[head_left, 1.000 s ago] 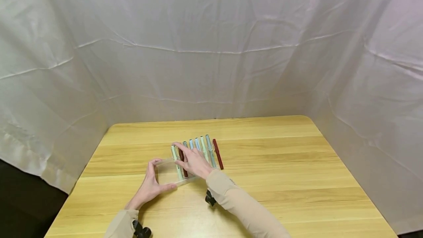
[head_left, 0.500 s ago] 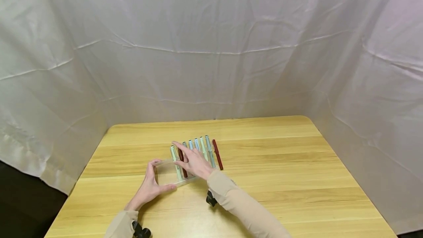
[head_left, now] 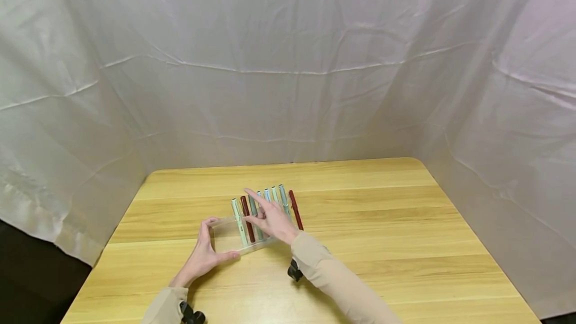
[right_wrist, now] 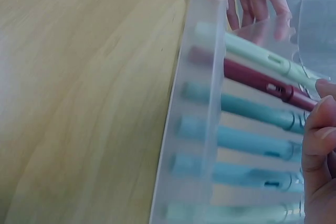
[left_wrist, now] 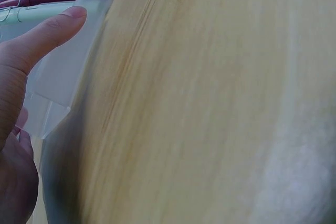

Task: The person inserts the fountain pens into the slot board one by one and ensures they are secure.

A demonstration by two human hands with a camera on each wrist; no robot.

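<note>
A clear plastic pen tray (head_left: pixel 252 248) lies on the table with a row of capped pens across it. My left hand (head_left: pixel 204 251) grips its left end, thumb on the near wall and fingers round the far corner. The row starts with a light green pen (head_left: pixel 239 221), then a dark red pen (right_wrist: pixel 257 81) and a teal pen (right_wrist: pixel 252 109). Over the middle pens my right hand (head_left: pixel 273 220) hovers close, index finger and thumb spread apart. Light blue pens (right_wrist: pixel 247 142) are partly covered by it. Another dark red pen (head_left: pixel 294 208) ends the row at the right.
The wooden table (head_left: pixel 405 244) stretches to the right and in front of the tray. Pale curtains (head_left: pixel 288 109) hang behind it and at both sides. A black wrist camera (head_left: pixel 192 314) sits on the left wrist.
My right hand has shifted to the right, off the left dark red pen, uncovering it and the teal pen. My left hand stays on the tray.
</note>
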